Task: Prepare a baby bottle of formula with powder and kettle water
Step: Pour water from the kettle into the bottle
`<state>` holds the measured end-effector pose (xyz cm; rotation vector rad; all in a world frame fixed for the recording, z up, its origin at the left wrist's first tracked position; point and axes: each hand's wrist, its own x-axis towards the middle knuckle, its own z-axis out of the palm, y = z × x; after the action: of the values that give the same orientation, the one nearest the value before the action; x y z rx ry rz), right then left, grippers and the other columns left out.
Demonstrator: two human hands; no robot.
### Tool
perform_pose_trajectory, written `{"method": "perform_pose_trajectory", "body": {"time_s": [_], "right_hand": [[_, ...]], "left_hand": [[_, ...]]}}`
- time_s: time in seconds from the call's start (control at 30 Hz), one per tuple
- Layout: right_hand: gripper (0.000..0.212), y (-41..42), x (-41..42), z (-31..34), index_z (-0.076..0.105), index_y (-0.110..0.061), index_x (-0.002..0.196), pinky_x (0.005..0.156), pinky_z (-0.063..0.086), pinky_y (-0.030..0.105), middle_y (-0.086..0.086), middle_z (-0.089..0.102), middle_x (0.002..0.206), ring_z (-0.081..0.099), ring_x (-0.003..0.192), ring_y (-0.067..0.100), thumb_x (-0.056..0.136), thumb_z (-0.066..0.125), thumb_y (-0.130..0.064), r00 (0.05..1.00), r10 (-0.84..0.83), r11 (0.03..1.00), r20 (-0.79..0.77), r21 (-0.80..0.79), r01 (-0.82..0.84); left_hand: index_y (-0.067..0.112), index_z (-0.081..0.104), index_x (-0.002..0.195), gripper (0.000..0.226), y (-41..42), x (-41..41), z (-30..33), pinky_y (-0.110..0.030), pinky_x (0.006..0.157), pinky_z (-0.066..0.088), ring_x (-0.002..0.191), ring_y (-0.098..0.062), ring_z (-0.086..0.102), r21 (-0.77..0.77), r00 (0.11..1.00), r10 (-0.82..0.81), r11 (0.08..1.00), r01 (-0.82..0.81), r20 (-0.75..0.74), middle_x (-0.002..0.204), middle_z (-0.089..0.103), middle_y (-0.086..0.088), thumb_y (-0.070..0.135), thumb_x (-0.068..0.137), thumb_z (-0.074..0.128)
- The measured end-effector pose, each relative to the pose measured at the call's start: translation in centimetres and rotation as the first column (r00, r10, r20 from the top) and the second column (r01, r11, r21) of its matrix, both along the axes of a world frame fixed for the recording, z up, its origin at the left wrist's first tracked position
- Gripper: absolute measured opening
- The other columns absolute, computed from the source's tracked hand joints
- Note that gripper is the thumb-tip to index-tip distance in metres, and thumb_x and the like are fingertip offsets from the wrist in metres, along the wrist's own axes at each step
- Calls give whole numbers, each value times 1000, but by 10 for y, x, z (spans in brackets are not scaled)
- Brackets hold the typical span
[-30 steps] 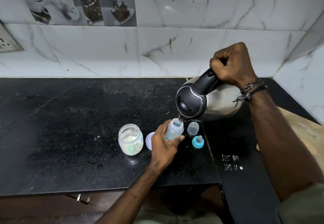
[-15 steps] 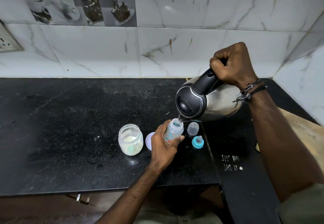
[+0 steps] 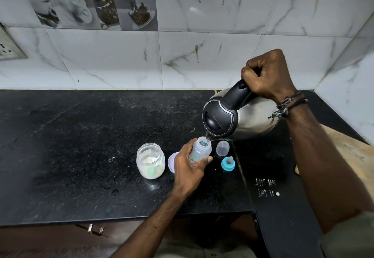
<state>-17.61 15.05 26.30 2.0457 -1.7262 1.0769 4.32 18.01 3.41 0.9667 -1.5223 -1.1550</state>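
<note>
My left hand (image 3: 189, 163) grips a small clear baby bottle (image 3: 200, 150) with printed marks, standing open on the black counter (image 3: 81, 146). My right hand (image 3: 267, 75) is closed on the black handle of a steel kettle (image 3: 238, 116), which is tilted with its spout right over the bottle's mouth; a thin stream of water runs in. An open glass jar (image 3: 150, 160) of white powder with a scoop inside stands to the left of the bottle. The blue teat ring (image 3: 228, 163) and the clear cap (image 3: 222, 148) lie to the right.
The jar's pale lid (image 3: 172, 161) lies between the jar and my left hand. A marble-tiled wall runs behind, with a socket plate (image 3: 8, 45) at the far left. A side wall closes the right. The counter's front edge is near me, with drawer handles (image 3: 95, 230) below.
</note>
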Motion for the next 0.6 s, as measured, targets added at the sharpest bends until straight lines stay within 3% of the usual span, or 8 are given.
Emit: {"method": "perform_pose_trajectory", "body": {"time_s": [0.17, 0.37, 0.47, 0.6], "right_hand": [[36, 2, 2, 1, 40, -2, 44, 43, 29, 36, 20, 25, 46, 32, 42, 37, 72, 49, -22, 1000, 13, 1000, 1, -7, -13], [37, 2, 2, 0, 40, 0, 44, 43, 29, 37, 20, 26, 46, 25, 47, 23, 72, 49, -22, 1000, 12, 1000, 3, -12, -12], [36, 2, 1, 0, 40, -1, 44, 43, 29, 37, 20, 26, 46, 26, 45, 27, 72, 49, -23, 1000, 10, 1000, 2, -15, -10], [36, 2, 2, 0, 40, -2, 44, 43, 28, 36, 20, 26, 47, 25, 47, 21, 72, 49, -24, 1000, 9, 1000, 4, -19, -9]], "left_hand": [[14, 64, 133, 65, 0, 0, -2, -39, 101, 56, 117, -15, 68, 16, 1000, 9, 1000, -9, -3, 124, 72, 3, 33, 74, 84], [13, 64, 133, 65, 0, 0, -3, -40, 100, 57, 116, -14, 69, 20, 1000, 15, 1000, -15, 5, 124, 72, 2, 30, 74, 85], [13, 64, 133, 64, 0, 0, -2, -39, 100, 57, 116, -13, 68, 21, 1000, 18, 1000, -18, 7, 125, 71, 2, 28, 74, 85], [13, 64, 133, 65, 1, -1, -2, -40, 101, 56, 116, -13, 68, 25, 1000, 20, 999, -20, 6, 125, 71, 2, 28, 74, 85]]}}
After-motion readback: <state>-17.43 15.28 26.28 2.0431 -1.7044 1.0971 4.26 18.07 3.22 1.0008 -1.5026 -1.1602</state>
